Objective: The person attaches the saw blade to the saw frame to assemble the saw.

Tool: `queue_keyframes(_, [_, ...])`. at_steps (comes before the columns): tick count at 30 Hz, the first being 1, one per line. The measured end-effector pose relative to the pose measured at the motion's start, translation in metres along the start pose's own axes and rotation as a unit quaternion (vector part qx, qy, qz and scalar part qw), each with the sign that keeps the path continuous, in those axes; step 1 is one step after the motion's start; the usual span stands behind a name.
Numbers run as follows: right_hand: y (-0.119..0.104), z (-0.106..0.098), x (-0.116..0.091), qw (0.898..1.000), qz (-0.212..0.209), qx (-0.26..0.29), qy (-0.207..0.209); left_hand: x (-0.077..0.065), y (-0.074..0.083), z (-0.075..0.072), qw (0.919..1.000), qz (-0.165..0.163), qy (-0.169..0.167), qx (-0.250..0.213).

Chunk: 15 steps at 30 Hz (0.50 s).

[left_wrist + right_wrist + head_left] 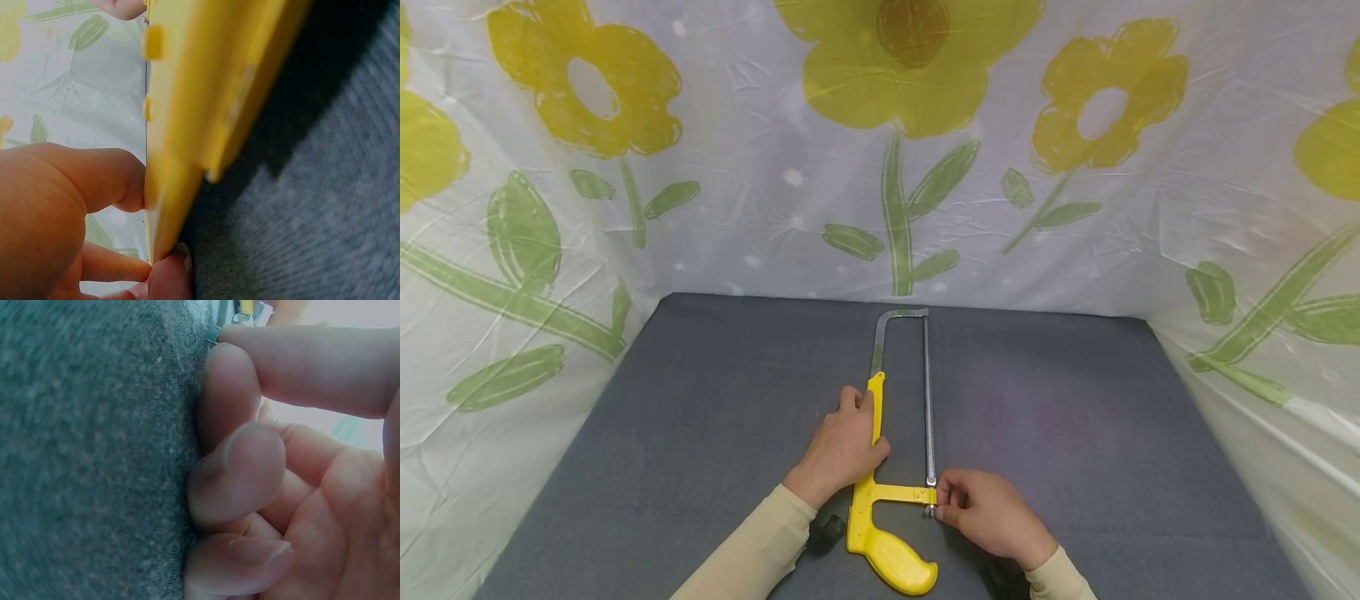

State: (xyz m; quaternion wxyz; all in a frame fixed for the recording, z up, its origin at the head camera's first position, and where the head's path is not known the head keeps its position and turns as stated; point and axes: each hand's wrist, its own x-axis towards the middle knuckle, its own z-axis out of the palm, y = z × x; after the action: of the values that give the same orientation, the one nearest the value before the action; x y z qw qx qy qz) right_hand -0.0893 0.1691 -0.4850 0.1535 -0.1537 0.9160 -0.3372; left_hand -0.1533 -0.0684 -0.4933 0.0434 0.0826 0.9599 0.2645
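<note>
A hacksaw (897, 562) with a yellow handle and a silver bow lies flat on the dark grey cloth, its far end pointing away from me. My left hand (842, 442) grips the yellow part of its frame; in the left wrist view the thumb (119, 178) is on one side and fingertips (170, 275) reach the lower edge. The thin blade (928, 400) runs along the right side, fixed at both ends. At its near end, my right hand (988, 508) pinches at a small metal wing nut (929, 511) with thumb and curled fingers, which partly hide it in the right wrist view.
The grey cloth (700, 433) covers the table, whose far edge meets a hanging white curtain (737, 208) printed with yellow flowers. More curtain hangs at both sides. A dark wrist camera (826, 533) sits beneath the left forearm.
</note>
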Motion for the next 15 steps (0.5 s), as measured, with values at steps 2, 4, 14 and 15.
queue_keyframes(2, [-0.0003,0.0000,-0.0003,1.000,0.000,0.002,0.000,0.0001,-0.0002,0.0000,1.0000,0.001,0.001,0.000])
queue_keyframes(4, [-0.0005,0.0000,-0.0005,1.000,-0.002,0.001,0.002,0.0001,-0.0004,0.0000,1.0000,0.001,0.001,0.000])
queue_keyframes(14, [-0.0045,0.0004,0.0009,1.000,0.020,0.010,0.003,0.0005,-0.0008,0.0004,1.0000,0.001,0.001,0.001])
queue_keyframes(15, [-0.0050,0.0009,0.0012,1.000,0.028,0.013,0.003,0.0006,-0.0009,0.0007,1.0000,0.000,0.000,0.002])
